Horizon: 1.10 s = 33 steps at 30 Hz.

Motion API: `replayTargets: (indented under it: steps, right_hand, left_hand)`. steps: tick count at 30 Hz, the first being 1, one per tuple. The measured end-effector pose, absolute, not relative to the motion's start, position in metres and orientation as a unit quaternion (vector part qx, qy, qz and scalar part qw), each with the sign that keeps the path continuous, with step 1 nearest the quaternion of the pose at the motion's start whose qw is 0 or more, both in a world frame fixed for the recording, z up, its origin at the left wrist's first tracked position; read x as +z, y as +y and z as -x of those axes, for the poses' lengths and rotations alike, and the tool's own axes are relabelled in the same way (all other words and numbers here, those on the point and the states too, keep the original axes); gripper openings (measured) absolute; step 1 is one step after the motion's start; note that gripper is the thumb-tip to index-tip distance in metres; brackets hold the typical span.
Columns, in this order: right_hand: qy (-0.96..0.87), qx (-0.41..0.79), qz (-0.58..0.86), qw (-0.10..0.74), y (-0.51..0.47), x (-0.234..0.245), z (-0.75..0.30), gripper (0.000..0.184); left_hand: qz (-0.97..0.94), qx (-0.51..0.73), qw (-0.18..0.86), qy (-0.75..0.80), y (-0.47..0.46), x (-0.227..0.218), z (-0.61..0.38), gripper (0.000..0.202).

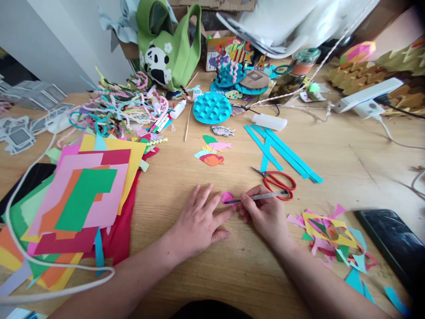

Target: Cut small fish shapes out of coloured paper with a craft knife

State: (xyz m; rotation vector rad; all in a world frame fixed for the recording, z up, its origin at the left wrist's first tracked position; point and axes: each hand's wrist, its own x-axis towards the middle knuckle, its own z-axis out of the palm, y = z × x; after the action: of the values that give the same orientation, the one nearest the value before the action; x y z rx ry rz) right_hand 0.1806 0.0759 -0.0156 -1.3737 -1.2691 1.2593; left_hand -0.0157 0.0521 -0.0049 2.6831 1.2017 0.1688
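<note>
My right hand (264, 212) grips a slim pen (262, 196), its tip on a small magenta paper cutout (227, 198) that lies flat on the table. Fingers spread, my left hand (204, 217) rests on the wood, with fingertips at the cutout's left edge. Part of the cutout is hidden by the fingers, so its full shape cannot be made out. Just beyond my right hand are red-handled scissors (278, 181). Farther off lies a group of coloured paper fish (212, 155), with a grey patterned fish (223, 131) behind them.
Coloured paper sheets (83, 195) are piled at left under a white cable. Paper scraps (332, 235) and a phone (381, 239) lie at right. Blue strips (282, 150), a white bottle (269, 121), a blue scaly disc (211, 108), pipe cleaners (122, 104) and a green panda bag (181, 53) stand farther back.
</note>
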Motion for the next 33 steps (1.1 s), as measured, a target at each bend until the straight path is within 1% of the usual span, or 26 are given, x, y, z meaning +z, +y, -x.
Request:
replayTargets:
  steps: [12,28,33]
  right_hand:
    - [-0.505,0.503,0.554,0.430,0.0761,-0.0130,-0.1798,0.034]
    - [-0.512,0.494,0.560,0.425,0.0753,-0.0149,-0.1816,0.032]
    - [-0.512,0.494,0.559,0.424,0.0744,-0.0167,-0.1821,0.029]
  left_hand:
    - [-0.908,0.059,0.096,0.404,0.0524,-0.0055,0.0159,0.054]
    - [-0.907,0.060,0.097,0.405,0.0526,-0.0057,0.0164,0.053]
    - [-0.906,0.058,0.104,0.406,0.0521,-0.0052,0.0160,0.053]
